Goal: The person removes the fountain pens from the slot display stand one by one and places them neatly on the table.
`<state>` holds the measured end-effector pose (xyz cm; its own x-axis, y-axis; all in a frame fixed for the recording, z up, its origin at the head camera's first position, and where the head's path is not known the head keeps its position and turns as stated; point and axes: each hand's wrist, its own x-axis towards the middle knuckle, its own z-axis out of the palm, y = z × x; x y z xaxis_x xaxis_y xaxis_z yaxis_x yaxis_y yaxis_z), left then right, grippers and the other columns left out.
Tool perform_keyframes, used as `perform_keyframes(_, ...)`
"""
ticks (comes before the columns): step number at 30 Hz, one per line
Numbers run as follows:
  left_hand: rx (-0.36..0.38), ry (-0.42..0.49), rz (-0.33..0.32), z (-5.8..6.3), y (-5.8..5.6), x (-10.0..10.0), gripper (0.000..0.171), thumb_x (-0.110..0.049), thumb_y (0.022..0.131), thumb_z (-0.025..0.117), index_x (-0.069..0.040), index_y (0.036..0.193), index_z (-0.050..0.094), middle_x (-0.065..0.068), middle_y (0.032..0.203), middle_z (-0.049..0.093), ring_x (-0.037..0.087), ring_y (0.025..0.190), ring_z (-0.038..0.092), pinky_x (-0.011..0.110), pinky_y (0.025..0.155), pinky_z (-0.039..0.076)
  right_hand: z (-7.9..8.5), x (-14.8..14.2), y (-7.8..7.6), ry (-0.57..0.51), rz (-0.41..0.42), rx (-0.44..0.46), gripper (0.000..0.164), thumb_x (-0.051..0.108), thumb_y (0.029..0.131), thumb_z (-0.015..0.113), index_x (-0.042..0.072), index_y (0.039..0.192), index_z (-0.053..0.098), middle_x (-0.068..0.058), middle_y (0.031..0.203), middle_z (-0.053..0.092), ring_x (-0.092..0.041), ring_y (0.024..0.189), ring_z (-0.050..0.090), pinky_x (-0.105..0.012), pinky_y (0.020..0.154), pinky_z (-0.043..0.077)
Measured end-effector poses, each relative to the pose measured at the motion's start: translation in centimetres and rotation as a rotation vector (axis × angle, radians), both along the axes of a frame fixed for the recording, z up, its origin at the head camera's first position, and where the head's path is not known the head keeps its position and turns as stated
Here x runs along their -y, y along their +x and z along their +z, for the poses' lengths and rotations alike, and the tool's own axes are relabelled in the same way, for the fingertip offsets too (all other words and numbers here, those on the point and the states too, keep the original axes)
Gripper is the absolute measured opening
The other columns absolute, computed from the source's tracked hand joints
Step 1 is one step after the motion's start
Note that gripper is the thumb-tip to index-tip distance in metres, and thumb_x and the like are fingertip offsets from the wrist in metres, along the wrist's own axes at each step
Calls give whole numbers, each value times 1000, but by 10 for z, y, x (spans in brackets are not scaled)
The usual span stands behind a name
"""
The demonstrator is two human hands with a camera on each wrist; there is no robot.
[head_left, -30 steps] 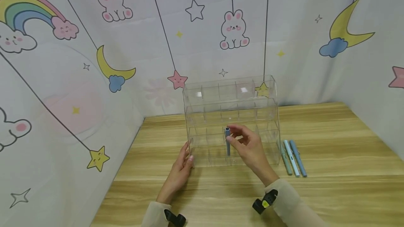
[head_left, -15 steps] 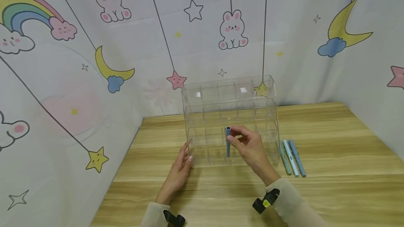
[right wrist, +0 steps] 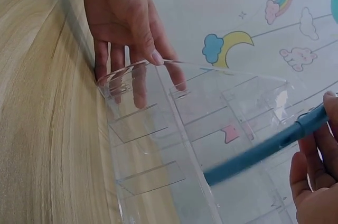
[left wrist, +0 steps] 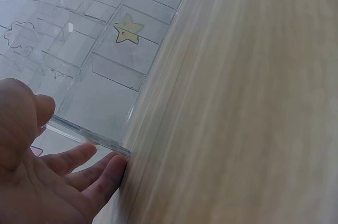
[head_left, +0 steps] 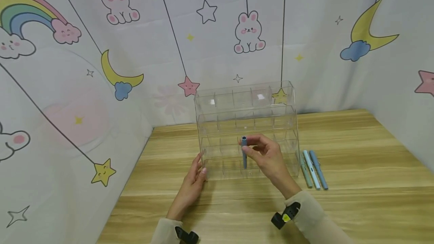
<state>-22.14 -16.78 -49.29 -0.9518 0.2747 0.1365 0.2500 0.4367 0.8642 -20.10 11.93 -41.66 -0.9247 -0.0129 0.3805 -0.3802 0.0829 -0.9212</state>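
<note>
In the head view a clear acrylic organizer (head_left: 207, 118) with tiered compartments stands upright on the wooden table. My right hand (head_left: 268, 158) pinches a blue pen (head_left: 244, 156) between thumb and fingers in front of its middle. The pen points nearly straight down, its lower end overlapping the bottom tier in this view. At the organizer's left side, my left hand (head_left: 192, 183) rests against the side wall, thumb at the front edge. Seen from the left wrist, the fingertips (left wrist: 113, 170) touch the panel's lower corner, fingers fairly straight. The right wrist view shows the pen (right wrist: 259, 152) slanting across the organizer.
Right of the organizer, a green pen (head_left: 306, 173), a light blue pen (head_left: 312, 171) and a darker blue pen (head_left: 320, 171) lie side by side on the table (head_left: 366, 153). A white cloth (head_left: 217, 59) printed with rabbits, moons and stars hangs close behind the organizer.
</note>
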Motion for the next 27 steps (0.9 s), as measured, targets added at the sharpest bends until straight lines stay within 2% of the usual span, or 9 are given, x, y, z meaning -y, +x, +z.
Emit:
perform_keyframes(7,-6,-6,2,0,0,1,62,-19,116,47,-21,172,22,29,160,51,42,139,63,50,107,52,1,0,1,-39,-34,14,27,13,96,82,5,120,73,1,110,76,-9,99,73,-25,86,59)
perform_keyframes(11,-8,-5,0,0,0,1,61,-20,116,47,-21,172,22,29,160,52,42,138,63,49,107,52,2,-1,2,-77,-60,-6,26,11,93,85,5,116,75,11,104,77,-8,94,75,-25,83,61)
perform_keyframes(16,-4,-2,-1,-1,-1,1,62,-20,116,47,-21,173,21,28,161,52,40,138,64,45,106,52,2,-1,3,-104,-70,-31,24,10,92,86,3,113,76,12,102,77,-10,92,75,-26,81,63)
perform_keyframes(23,8,15,-12,0,0,1,62,-21,117,45,-19,173,18,31,164,47,47,145,57,61,114,48,2,0,4,-110,-70,-33,21,10,94,84,3,113,77,10,104,78,-11,94,75,-25,82,62)
perform_keyframes(27,10,11,-9,0,0,1,62,-20,117,45,-18,173,18,30,163,48,45,143,59,59,113,48,2,0,4,-122,-50,-35,22,9,95,82,1,115,77,10,105,78,-11,95,75,-25,83,62)
